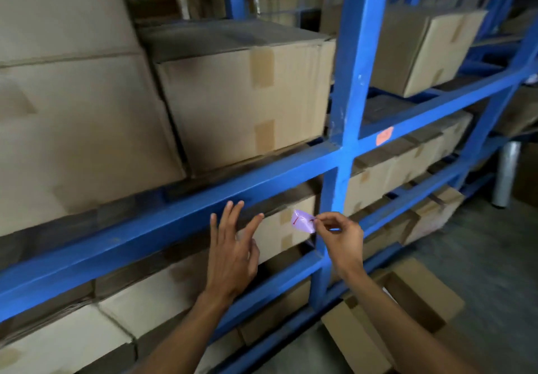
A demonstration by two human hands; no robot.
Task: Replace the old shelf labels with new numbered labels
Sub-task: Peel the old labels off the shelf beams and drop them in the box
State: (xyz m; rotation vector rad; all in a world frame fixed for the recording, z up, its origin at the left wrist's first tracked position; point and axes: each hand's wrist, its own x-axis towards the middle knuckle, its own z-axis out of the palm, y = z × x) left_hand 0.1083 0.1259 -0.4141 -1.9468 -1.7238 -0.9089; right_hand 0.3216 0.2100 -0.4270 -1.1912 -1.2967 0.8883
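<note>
Left hand [230, 254]: fingers spread, straight, raised before the blue beam [163, 222], holding nothing; contact with beam cannot be told | Right hand [340, 238]: pinches purple label [302, 221] at its right edge, red marks on it, near the upright [349, 88] | Orange label [384, 135]: stuck on beam right of upright | Boxes [244, 94]: on shelves.

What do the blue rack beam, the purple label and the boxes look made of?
Rack beam: likely painted steel, blue coat scuffed and dusty. Purple label, pinched by the right hand: thin paper or film, since it creases. Boxes: brown corrugated cardboard, matte, with taped seams.
</note>
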